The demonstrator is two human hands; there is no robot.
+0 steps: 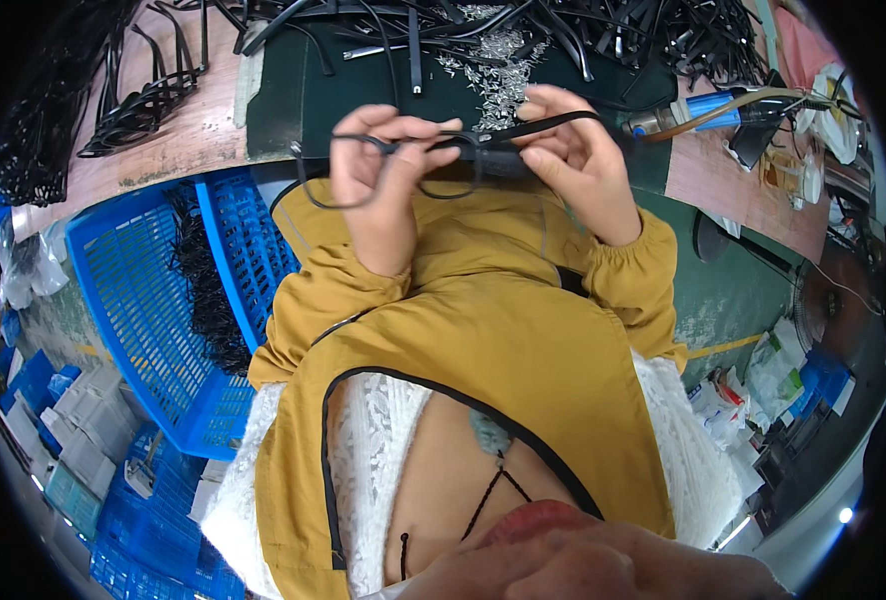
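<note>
The left hand (381, 200) pinched a dark glasses front (450, 196) near its bridge, thumb against fingers, and held it above the near edge of the desk (743, 195). The right hand (591, 165) pinched a black temple arm (553, 122) between thumb and fingertips, its inner end at the right end of the front.

As far as the work could be judged, this pair was partly made up: front and arm were brought together on one side, while the left end seemed to carry no arm. At this small scale it could not be told whether the hinge was fastened or the parts merely met.

Much material looked unused. Loose temple arms (416, 60) lay on the dark green mat (278, 110), a thicker heap of black arms (708, 40) lay to the right, and small metal pieces (503, 75) were scattered just beyond the hands. A blue-handled tool (711, 108) rested to the right, touched by neither hand. Black frames (143, 115) stood bunched at the left, perhaps finished ones, and a blue basket (128, 300) below held more black parts (218, 325).
</note>
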